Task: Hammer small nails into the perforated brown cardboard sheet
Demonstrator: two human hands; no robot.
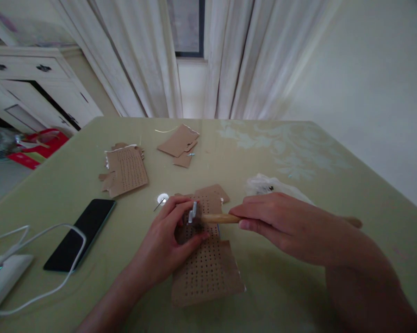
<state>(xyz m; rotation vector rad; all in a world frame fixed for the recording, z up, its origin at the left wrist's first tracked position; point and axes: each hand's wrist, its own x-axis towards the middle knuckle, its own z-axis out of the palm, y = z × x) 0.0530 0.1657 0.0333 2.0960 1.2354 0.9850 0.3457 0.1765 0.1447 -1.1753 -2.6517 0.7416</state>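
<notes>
A brown cardboard sheet (208, 270) with rows of small punched holes lies on the table in front of me. My right hand (281, 222) grips the wooden handle of a hammer (220, 218), whose end sticks out behind the hand. The hammer's metal head, partly blurred, is over the sheet, between the thumb and fingers of my left hand (170, 236). Those fingers curl in, with the thumb resting against the cardboard; whatever they hold is hidden by the hammer head. A white round disc (163, 199) with a thin dark pin lies just beyond my left hand.
More punched cardboard (127, 171) lies at the left, and plain cardboard pieces (178, 141) lie farther back. A black phone (81, 233) and a white cable (60, 282) are on the left side. Behind my right hand is a crumpled clear plastic bag (264, 185).
</notes>
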